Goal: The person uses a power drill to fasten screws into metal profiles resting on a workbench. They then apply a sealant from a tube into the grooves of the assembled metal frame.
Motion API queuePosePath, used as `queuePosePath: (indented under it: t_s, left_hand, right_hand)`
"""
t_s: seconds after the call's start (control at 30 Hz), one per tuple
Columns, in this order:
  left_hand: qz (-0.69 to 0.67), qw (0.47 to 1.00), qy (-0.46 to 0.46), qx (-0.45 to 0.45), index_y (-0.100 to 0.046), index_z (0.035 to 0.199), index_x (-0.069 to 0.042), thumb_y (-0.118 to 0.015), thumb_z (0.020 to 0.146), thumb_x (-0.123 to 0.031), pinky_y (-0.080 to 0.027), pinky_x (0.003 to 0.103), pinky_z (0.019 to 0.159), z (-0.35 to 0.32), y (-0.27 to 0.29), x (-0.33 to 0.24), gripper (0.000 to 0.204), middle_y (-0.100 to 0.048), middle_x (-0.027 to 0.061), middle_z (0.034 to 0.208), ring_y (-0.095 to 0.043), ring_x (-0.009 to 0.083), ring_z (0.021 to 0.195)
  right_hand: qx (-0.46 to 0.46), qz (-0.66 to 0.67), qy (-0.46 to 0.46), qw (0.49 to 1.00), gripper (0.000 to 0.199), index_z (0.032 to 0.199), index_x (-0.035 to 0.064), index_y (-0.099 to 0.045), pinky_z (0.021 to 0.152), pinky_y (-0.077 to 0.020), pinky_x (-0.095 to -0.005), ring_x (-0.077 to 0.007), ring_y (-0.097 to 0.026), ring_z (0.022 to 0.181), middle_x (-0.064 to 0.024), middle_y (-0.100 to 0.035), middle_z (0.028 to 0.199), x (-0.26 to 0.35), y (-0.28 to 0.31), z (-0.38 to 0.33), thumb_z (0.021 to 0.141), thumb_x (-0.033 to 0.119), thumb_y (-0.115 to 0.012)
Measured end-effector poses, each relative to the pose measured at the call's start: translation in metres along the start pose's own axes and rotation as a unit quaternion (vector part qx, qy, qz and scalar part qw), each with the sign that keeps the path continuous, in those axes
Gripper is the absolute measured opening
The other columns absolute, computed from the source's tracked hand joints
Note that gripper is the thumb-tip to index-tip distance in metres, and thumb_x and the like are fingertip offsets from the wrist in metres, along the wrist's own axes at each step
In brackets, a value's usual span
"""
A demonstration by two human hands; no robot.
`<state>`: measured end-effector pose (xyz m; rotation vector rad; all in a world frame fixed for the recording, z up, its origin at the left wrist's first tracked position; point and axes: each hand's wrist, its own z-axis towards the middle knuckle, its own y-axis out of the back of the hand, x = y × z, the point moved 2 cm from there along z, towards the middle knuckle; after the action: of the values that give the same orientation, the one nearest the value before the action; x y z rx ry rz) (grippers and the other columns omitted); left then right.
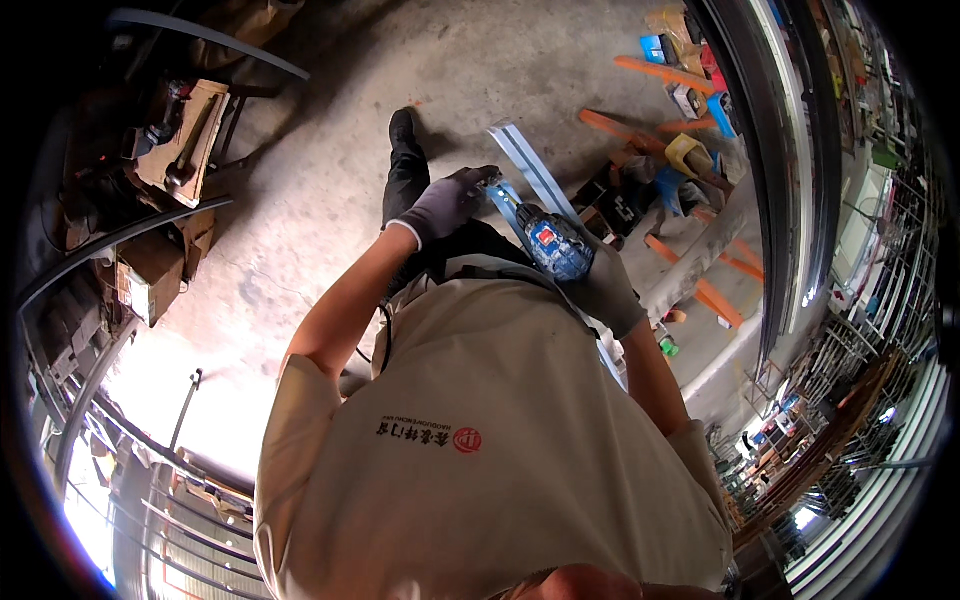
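Note:
My right hand (608,288), in a grey glove, is wrapped round a blue cordless drill (560,250). The drill's chuck points up and left, over a narrow silvery-blue metal strip (505,197). My left hand (452,206), also gloved, has its fingers drawn together by the strip's far end. What those fingers pinch, if anything, is too small to make out. A longer metal profile (530,165) slants from the floor side toward my right hip, passing behind the drill and right hand.
At left stands a bench (190,140) with tools on it and a cardboard box (150,270) nearby. Orange trestle legs (705,295), a yellow bin (688,155) and blue bins (670,190) are at right. Long dark profiles (780,200) run along the right side. Concrete floor (330,150) lies ahead.

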<state>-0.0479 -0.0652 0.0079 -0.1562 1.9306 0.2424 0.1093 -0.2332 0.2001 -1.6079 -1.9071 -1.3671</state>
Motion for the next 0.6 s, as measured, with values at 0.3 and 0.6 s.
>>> queuePosePath:
  t_s: [0.3,0.6]
  left_hand:
    - [-0.064,0.998,-0.007,-0.016,-0.051,0.146,-0.012,-0.059,0.096,-0.008,-0.052,0.037,0.096,-0.002,-0.004,0.007,0.051,-0.066,0.0191,0.128,-0.067,0.0312,0.112]
    - [-0.050,0.998,-0.018,-0.046,-0.056,0.141,-0.009,-0.059,0.089,0.002,-0.053,0.034,0.090,-0.002,-0.003,0.002,0.053,-0.066,0.0155,0.120,-0.067,0.0249,0.101]
  right_hand:
    - [0.012,-0.099,-0.038,0.994,0.074,0.138,0.0058,-0.052,0.090,-0.0539,-0.0426,-0.0386,-0.067,0.107,-0.0229,-0.069,0.117,0.013,-0.001,0.017,0.080,0.039,-0.082]
    - [0.029,-0.143,-0.061,0.987,0.070,0.146,0.0077,-0.040,0.088,-0.0530,-0.0502,-0.0474,-0.063,0.107,-0.0301,-0.065,0.116,0.032,0.001,0.033,0.086,0.026,-0.070]
